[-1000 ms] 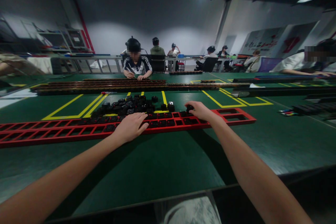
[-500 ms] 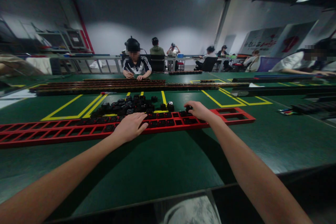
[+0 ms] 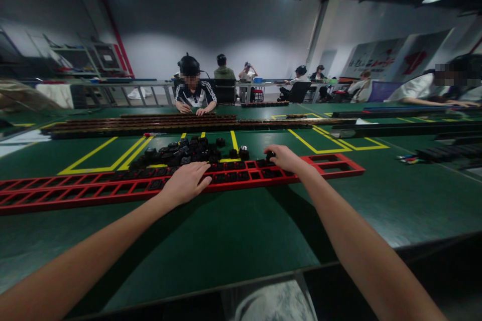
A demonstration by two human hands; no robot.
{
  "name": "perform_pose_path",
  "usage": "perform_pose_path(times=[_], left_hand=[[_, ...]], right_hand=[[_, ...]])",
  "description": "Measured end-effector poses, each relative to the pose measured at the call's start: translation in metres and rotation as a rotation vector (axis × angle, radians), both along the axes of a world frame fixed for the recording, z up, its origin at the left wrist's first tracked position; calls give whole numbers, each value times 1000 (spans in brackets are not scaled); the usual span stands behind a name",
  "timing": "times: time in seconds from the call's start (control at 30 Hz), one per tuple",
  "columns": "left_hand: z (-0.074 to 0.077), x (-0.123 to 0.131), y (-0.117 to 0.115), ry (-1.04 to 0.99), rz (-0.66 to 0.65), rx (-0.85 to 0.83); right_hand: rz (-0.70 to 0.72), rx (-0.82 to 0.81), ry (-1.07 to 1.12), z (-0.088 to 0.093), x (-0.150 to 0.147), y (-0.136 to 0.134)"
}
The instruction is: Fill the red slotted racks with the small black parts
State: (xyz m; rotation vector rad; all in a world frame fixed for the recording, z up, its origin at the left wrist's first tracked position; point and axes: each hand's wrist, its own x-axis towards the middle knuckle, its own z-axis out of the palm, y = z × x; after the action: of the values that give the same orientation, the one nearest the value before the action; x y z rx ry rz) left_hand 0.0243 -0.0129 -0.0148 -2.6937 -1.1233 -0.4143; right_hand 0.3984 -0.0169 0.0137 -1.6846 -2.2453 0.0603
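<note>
A long red rack (image 3: pixel 350 164) with two rows of square slots lies across the table. Black block-like parts (image 3: pixel 230 176) sit in several of its middle slots. Resting palm-down on the rack, my left hand (image 3: pixel 186 180) has its fingers stretched out and its thumb apart, over some of the filled slots. Toward the rack's right part, my right hand (image 3: pixel 286 158) pinches a small black block (image 3: pixel 270 155) at the far row. Its exact kind is too dark to make out. Behind the rack lies a loose heap of similar black parts (image 3: pixel 188 149).
Beyond the heap, long dark rails (image 3: pixel 150 123) lie crosswise. A red-tipped tool (image 3: pixel 150 135) is near them. Cables with coloured ends (image 3: pixel 408 159) lie at the right. Across the table a person (image 3: pixel 196 93) works; another leans in at the right. The near table edge (image 3: pixel 211 288) runs below my arms.
Both hands keep their places on the rack, with the block still in my right fingers. The whole view has shifted very slightly.
</note>
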Motion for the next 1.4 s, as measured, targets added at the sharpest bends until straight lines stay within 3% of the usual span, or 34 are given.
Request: perform_pose_path(times=[0.57,0.9,1.4], left_hand=[[-1,-1,1,-23,-9,-7],[-2,-1,2,17,1,8],[0,-1,0,-19,2,-11]], right_hand=[[70,62,-38,-1,-4,0],[128,5,-53,3,3,3],[60,-42,-6,9,4,-1]])
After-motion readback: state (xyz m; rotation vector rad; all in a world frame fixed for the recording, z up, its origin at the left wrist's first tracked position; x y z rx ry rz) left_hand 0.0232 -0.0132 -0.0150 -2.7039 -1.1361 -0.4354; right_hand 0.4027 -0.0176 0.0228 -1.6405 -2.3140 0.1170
